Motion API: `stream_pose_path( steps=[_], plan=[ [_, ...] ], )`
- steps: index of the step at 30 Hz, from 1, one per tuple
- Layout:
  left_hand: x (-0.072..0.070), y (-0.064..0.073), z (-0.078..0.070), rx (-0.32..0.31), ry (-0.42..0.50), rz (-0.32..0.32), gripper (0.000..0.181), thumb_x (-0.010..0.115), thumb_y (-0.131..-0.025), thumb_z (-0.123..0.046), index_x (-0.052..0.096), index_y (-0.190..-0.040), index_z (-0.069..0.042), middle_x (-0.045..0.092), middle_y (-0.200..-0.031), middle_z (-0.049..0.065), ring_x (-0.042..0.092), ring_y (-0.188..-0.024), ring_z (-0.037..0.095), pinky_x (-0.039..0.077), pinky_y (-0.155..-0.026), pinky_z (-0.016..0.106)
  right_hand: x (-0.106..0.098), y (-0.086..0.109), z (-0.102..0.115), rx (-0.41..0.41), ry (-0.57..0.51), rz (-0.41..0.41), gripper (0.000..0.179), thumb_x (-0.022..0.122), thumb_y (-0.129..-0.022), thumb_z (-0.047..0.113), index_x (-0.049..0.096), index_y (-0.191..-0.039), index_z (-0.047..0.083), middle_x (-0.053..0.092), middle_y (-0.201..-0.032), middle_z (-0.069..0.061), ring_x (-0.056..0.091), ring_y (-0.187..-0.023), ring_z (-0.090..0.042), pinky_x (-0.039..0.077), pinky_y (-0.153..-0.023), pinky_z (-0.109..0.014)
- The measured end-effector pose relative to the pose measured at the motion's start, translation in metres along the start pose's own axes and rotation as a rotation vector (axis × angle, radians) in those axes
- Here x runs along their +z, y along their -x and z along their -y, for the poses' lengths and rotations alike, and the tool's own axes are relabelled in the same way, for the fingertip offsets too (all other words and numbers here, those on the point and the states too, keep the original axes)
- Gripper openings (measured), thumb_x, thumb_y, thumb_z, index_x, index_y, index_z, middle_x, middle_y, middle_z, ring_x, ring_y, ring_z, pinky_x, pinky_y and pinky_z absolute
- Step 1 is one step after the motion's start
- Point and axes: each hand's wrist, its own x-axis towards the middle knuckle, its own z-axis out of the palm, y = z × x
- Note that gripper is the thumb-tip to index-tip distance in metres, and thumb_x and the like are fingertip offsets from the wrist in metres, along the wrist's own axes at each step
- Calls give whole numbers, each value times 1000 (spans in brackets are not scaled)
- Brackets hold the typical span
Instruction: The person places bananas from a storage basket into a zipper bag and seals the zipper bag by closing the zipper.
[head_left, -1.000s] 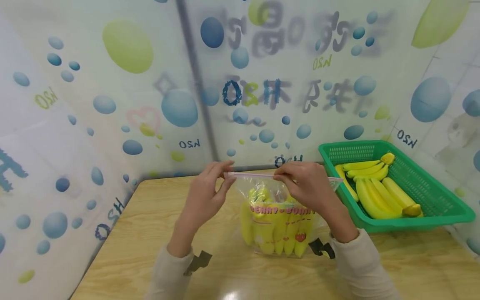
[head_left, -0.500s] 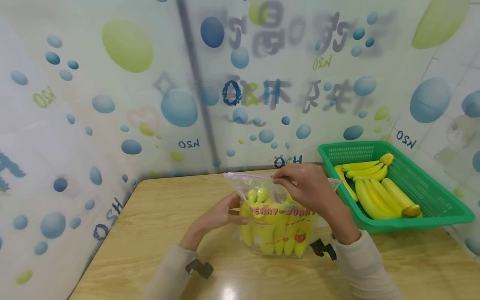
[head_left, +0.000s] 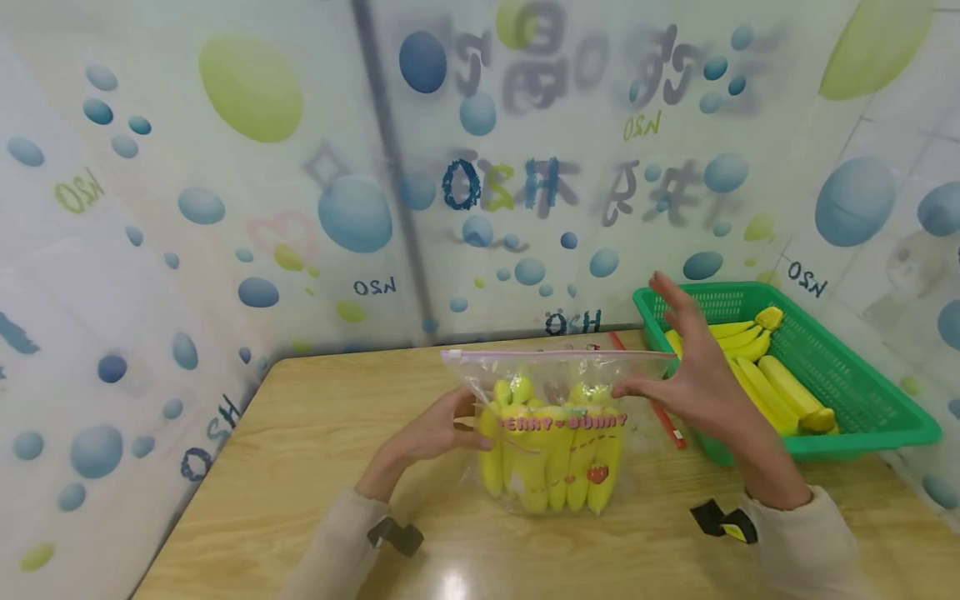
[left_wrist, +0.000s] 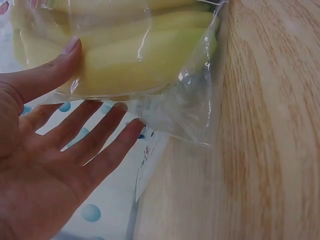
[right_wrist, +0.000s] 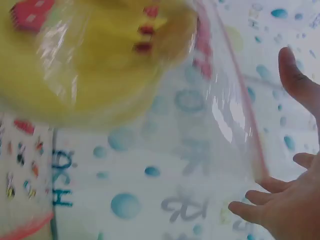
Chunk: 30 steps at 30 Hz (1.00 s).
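A clear zip-top bag (head_left: 555,363) printed with pink lettering and a strawberry stands upright on the wooden table, yellow bananas (head_left: 558,467) inside. Its pinkish zip strip runs straight along the top, with the white slider (head_left: 452,354) at the left end. My left hand (head_left: 435,432) is at the bag's left side, thumb in front and fingers behind. In the left wrist view these fingers (left_wrist: 107,137) are extended and spread. My right hand (head_left: 697,379) is spread beside the bag's upper right corner; in the right wrist view nothing is between thumb and fingers.
At the right stands a green basket (head_left: 896,400) with several bananas (head_left: 795,396). Another bag with a red strip (head_left: 666,423) lies behind the zip-top bag, beside the basket. A wall sheet with blue dots (head_left: 356,215) rises along the table's back edge (head_left: 360,354).
My left hand left the zip's left end and came down to the bag's side. My right hand let go of the zip strip, spread its fingers and moved right.
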Motion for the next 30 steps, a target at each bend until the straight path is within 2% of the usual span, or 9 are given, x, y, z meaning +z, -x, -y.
stream_pose_path(
  steps=[1, 3, 7, 9, 12, 15, 20, 24, 30],
  plan=[
    [0, 0, 0, 0, 0, 3, 81, 79, -87, 0, 38, -156, -12, 47, -156, 13, 56, -133, 39, 55, -102, 50, -6, 4, -6, 41, -27, 14, 129, 95, -70, 11, 12, -166, 31, 24, -170, -16, 32, -148, -53, 36, -114, -67],
    [-1, -1, 0, 1, -1, 8, 82, 79, -87, 0, 38, -156, -13, 46, -157, 13, 55, -133, 39, 55, -103, 51, -17, 10, -18, 106, -91, 83, 131, 92, -74, 7, 4, -166, 32, 20, -170, -20, 29, -148, -56, 35, -114, -68],
    [-3, -1, 2, 12, -8, 16, 82, 79, -87, -2, 38, -157, -17, 44, -158, 13, 55, -134, 40, 55, -102, 50, -24, 15, -41, 245, -214, 304, 127, 86, -83, 12, -10, -166, 21, 19, -165, -33, 29, -144, -63, 42, -111, -65],
    [-3, -1, 3, 11, -9, 17, 83, 79, -87, -3, 38, -157, -19, 44, -159, 10, 55, -135, 39, 56, -102, 48, -19, 15, -50, 328, -296, 410, 123, 84, -88, 16, -12, -165, 14, 17, -164, -37, 26, -145, -65, 39, -109, -71],
    [-3, 0, 3, 4, -7, 16, 83, 80, -87, -4, 38, -157, -21, 45, -158, 5, 55, -135, 36, 56, -101, 47, -3, 15, -62, 416, -375, 530, 110, 83, -89, 19, 4, -164, 4, 28, -161, -35, 33, -144, -62, 45, -109, -64],
    [-3, 1, 3, 2, -4, 10, 84, 80, -87, -5, 37, -157, -22, 45, -158, 5, 55, -134, 35, 56, -101, 48, 13, 17, -71, 427, -429, 623, 97, 83, -87, 15, 20, -160, 1, 41, -155, -29, 46, -139, -51, 50, -108, -54],
    [-1, 2, 4, 2, -6, -3, 86, 81, -86, -6, 36, -158, -22, 46, -157, 7, 56, -131, 36, 56, -99, 49, 31, 20, -81, 380, -461, 714, 95, 86, -80, 8, 27, -154, -2, 50, -146, -25, 55, -128, -36, 50, -102, -38],
    [-1, 2, 5, -3, -13, -9, 84, 80, -87, -6, 37, -157, -20, 46, -157, 8, 57, -130, 36, 57, -99, 47, 39, 22, -83, 366, -464, 745, 97, 86, -81, 10, 24, -155, -2, 52, -145, -23, 55, -128, -35, 47, -108, -51],
    [-1, 3, 1, -27, -14, -18, 82, 79, -88, -8, 37, -157, -21, 46, -158, 6, 56, -132, 35, 56, -100, 46, 44, 22, -79, 415, -454, 708, 95, 86, -82, 10, 27, -156, 4, 59, -142, -18, 55, -130, -36, 33, -116, -69]
  ],
)
